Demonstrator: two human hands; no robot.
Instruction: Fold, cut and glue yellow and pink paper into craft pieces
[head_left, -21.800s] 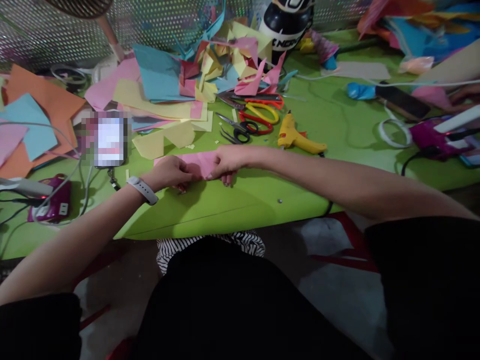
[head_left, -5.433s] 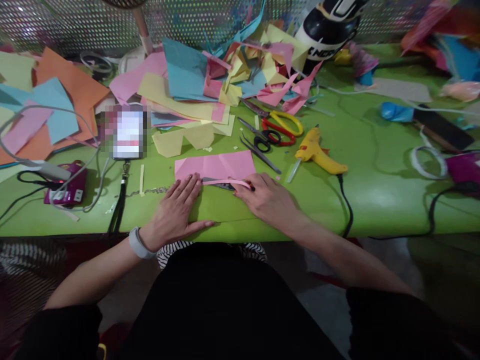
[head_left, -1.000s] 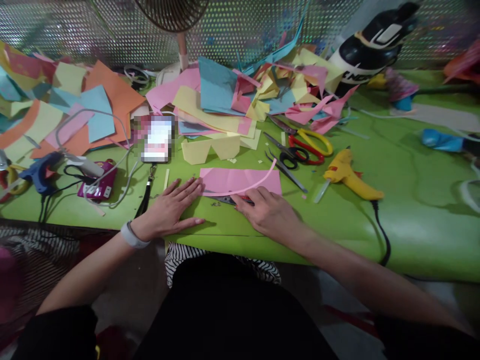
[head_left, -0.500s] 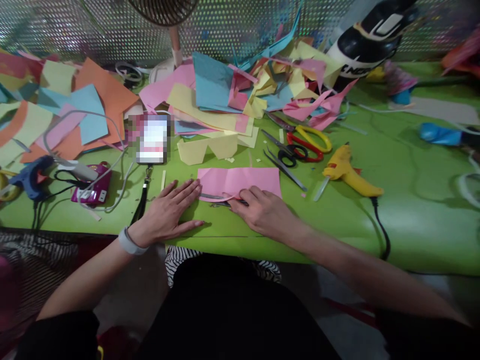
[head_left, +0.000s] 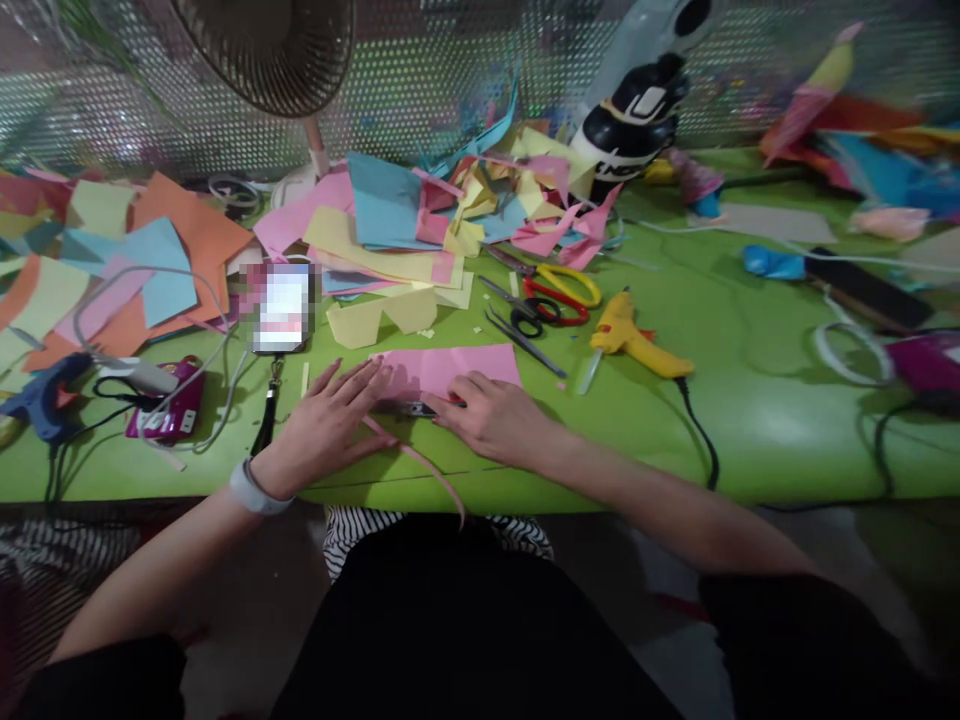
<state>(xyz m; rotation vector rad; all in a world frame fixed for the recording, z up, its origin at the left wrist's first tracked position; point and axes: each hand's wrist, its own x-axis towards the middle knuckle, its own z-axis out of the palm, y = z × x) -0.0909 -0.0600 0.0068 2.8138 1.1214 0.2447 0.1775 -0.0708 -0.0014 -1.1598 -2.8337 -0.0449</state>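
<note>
Left hand [head_left: 322, 425] lay spread, pinning thin, floppy pink paper [head_left: 450, 367]; right hand [head_left: 495, 425] fingers pinched cutter [head_left: 416, 408] at its near edge.

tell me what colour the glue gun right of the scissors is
Yellow. The glue gun has an orange trigger and a black cord, seen clearly in the head view.

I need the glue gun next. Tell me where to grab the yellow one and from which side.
Take the yellow glue gun by its long handle, the part that ends where the black cord comes out, coming from the right. It lies flat with the nozzle pointing left and down toward the pink paper, so this probably keeps fingers off the tip.
</note>
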